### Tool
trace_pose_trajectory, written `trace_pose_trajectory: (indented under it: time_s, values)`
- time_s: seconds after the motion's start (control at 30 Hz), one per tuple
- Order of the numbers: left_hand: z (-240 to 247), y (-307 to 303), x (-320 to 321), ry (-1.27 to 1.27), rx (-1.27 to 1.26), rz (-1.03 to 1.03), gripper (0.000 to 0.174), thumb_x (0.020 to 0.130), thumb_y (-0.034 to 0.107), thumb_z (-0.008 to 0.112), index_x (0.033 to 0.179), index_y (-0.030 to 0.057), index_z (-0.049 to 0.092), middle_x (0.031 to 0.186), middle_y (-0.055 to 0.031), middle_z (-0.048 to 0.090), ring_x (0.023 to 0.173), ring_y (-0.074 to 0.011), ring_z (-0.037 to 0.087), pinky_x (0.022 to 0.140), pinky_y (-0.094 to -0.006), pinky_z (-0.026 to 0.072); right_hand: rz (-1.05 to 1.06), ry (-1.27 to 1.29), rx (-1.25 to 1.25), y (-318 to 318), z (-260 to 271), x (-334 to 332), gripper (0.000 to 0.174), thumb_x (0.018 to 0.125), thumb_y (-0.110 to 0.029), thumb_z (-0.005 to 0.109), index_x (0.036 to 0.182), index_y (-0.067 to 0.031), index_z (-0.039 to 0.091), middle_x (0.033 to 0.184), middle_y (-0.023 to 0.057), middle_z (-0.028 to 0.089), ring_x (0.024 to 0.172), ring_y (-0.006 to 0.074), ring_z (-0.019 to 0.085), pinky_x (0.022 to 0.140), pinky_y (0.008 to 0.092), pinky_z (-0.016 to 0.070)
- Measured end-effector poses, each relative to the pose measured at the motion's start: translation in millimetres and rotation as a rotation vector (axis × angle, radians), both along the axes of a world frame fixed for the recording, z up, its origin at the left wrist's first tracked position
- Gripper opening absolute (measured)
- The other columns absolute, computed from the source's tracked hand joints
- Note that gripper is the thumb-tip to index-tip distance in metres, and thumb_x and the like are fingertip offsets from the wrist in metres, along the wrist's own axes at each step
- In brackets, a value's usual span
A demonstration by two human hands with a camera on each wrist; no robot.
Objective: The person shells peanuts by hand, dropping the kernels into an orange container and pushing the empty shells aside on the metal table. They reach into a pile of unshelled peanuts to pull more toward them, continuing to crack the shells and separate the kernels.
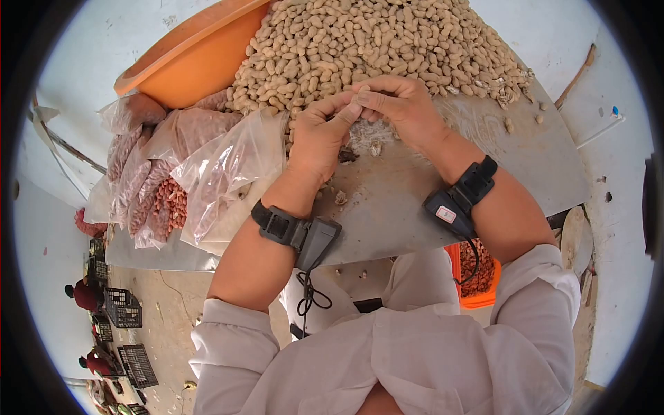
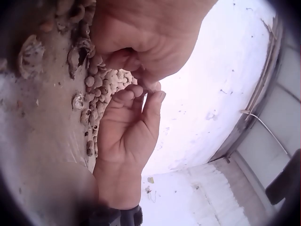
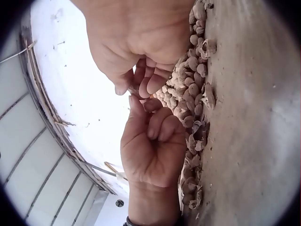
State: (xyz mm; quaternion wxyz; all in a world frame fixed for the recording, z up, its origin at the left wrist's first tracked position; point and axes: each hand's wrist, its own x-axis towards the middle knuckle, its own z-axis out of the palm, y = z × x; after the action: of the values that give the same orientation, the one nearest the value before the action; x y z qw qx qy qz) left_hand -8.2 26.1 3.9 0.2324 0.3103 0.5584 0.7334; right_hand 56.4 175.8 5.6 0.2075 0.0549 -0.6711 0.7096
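Observation:
Above the near edge of the peanut pile (image 1: 360, 41), the left hand (image 1: 321, 138) and right hand (image 1: 411, 114) meet at their fingertips. Both pinch one small pale peanut (image 1: 364, 90), mostly covered by thumbs and fingers. In the left wrist view the left hand (image 2: 146, 33) is above and the right hand (image 2: 124, 136) below, with the peanut (image 2: 153, 87) between their tips. The right wrist view has the right hand (image 3: 136, 37) on top and the left hand (image 3: 155, 141) beneath, touching the same peanut (image 3: 134, 90).
An orange basin (image 1: 194, 59) leans at the pile's left. Plastic bags (image 1: 228, 173) of reddish kernels lie on the grey table (image 1: 387, 207), with broken shells (image 1: 340, 198) nearer. An orange container (image 1: 477, 301) stands below the table's front edge. Two people and black crates (image 1: 123, 308) are far left.

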Motion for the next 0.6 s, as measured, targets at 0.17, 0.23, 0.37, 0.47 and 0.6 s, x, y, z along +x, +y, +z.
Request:
trace_pose_trajectory:
  time_s: [0.17,0.23,0.37,0.47,0.6]
  values:
    - [3.6,0.6,3.8,0.165,-0.009,0.027,0.024,0.088,0.015,0.059,0.104,-0.0027,0.063,0.082,-0.0051,0.066,0.071,-0.0080,0.055,0.065,-0.0210,0.0439,-0.002,-0.002,0.019,-0.6,1.2,0.8,0.025,0.084,-0.017,0.064,0.099,0.0028,0.064,0.079,0.0036,0.063,0.068,0.0087,0.056,0.062,0.0215,0.0468]
    - [2.5,-0.4,1.4,0.258,-0.058,0.040,0.024,0.088,0.015,0.059,0.103,-0.0029,0.063,0.082,-0.0045,0.066,0.074,-0.0087,0.056,0.067,-0.0216,0.0446,0.014,0.005,-0.009,-1.7,2.3,1.6,0.024,0.084,-0.017,0.065,0.098,0.0028,0.064,0.080,0.0038,0.063,0.068,0.0089,0.056,0.062,0.0215,0.0469]
    - [-1.6,-1.5,-3.5,0.431,-0.131,0.050,0.022,0.087,0.014,0.059,0.101,-0.0018,0.064,0.083,-0.0030,0.067,0.072,-0.0067,0.055,0.066,-0.0209,0.0440,0.020,0.023,0.002,0.4,-1.4,0.6,0.020,0.083,-0.017,0.066,0.090,0.0024,0.065,0.076,0.0044,0.063,0.065,0.0093,0.056,0.060,0.0218,0.0473]
    - [-1.8,-1.6,-2.4,0.446,-0.153,0.081,0.021,0.087,0.013,0.059,0.100,-0.0018,0.065,0.081,-0.0026,0.067,0.070,-0.0056,0.054,0.064,-0.0210,0.0440,0.012,0.027,0.043,-2.7,2.2,3.4,0.018,0.083,-0.015,0.065,0.088,0.0024,0.064,0.076,0.0044,0.062,0.066,0.0092,0.056,0.060,0.0218,0.0475]
    - [-5.5,-0.6,-4.1,0.435,-0.167,0.129,0.019,0.086,0.012,0.059,0.096,-0.0022,0.066,0.079,-0.0028,0.068,0.066,-0.0056,0.054,0.060,-0.0212,0.0441,0.007,0.034,0.100,-4.1,1.2,1.8,0.017,0.083,-0.014,0.063,0.086,0.0028,0.063,0.075,0.0046,0.062,0.066,0.0092,0.056,0.060,0.0220,0.0476]
